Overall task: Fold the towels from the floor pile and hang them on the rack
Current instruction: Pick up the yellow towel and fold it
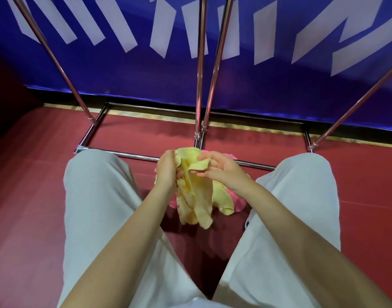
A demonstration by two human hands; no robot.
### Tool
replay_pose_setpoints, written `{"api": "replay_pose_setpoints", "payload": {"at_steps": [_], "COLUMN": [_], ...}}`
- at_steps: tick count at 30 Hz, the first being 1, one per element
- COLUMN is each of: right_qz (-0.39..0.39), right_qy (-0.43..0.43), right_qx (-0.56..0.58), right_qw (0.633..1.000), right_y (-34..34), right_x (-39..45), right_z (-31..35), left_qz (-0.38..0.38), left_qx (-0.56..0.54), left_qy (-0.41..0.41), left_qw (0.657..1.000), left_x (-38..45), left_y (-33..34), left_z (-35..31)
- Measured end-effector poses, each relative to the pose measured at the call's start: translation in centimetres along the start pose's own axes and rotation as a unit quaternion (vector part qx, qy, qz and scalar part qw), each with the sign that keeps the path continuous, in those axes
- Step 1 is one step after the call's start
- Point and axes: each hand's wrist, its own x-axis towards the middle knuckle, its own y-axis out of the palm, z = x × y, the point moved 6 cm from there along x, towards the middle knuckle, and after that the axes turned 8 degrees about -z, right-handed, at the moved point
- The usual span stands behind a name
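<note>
You hold the yellow towel (196, 190) up between your knees, above the pink towel (239, 202) on the floor, so it hangs free for finding an edge; your left hand (167, 172) grips its bunched side; your right hand (217, 168) pinches the top hem; it droops crumpled, unfolded, well short of the rack (199, 85).

Towel (196, 196) held between knees, above floor pile (238, 202); rack (199, 85) just beyond, banner (279, 90) behind.

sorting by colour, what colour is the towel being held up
Pale yellow with some orange patches, best seen in the head view: the towel.
</note>
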Motion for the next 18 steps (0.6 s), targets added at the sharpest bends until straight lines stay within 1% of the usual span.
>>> {"api": "replay_pose_setpoints", "payload": {"at_steps": [2, 4, 6, 8, 10, 12, 14, 17, 18], "right_qz": [0.004, -0.02, -0.061, -0.092, -0.119, -0.156, -0.198, -0.254, -0.262], "right_qy": [-0.003, -0.019, -0.043, -0.063, -0.091, -0.113, -0.153, -0.257, -0.268], "right_qx": [-0.006, -0.021, -0.032, -0.063, -0.104, -0.127, -0.163, -0.266, -0.276], "right_qw": [1.0, 0.999, 0.997, 0.992, 0.983, 0.973, 0.954, 0.894, 0.885], "right_y": [0.2, 0.0, -0.5, -0.9, -1.4, -2.0, -2.6, -3.1, -3.2], "right_x": [0.2, 0.5, 0.7, 0.8, 0.9, 0.8, 0.7, 0.3, 0.3], "right_z": [-0.1, 0.1, 0.4, 0.7, 0.8, 1.0, 1.3, 2.1, 2.1], "left_qz": [0.003, -0.003, -0.011, -0.006, 0.012, 0.029, 0.043, 0.036, 0.03], "left_qx": [-0.058, -0.094, -0.046, 0.001, 0.025, 0.065, 0.081, 0.112, 0.115], "left_qy": [-0.007, -0.021, -0.025, 0.017, 0.095, 0.154, 0.191, 0.232, 0.239], "left_qw": [0.998, 0.995, 0.999, 1.0, 0.995, 0.986, 0.977, 0.965, 0.964], "left_x": [-0.3, -0.3, -0.3, -0.3, -0.8, -1.3, -1.3, -1.2, -1.3], "left_y": [0.2, 0.4, 0.8, 1.1, 1.0, 0.7, 0.6, 0.5, 0.3], "left_z": [-0.5, -1.1, -1.6, -2.0, -2.4, -2.6, -2.8, -3.0, -3.0]}}
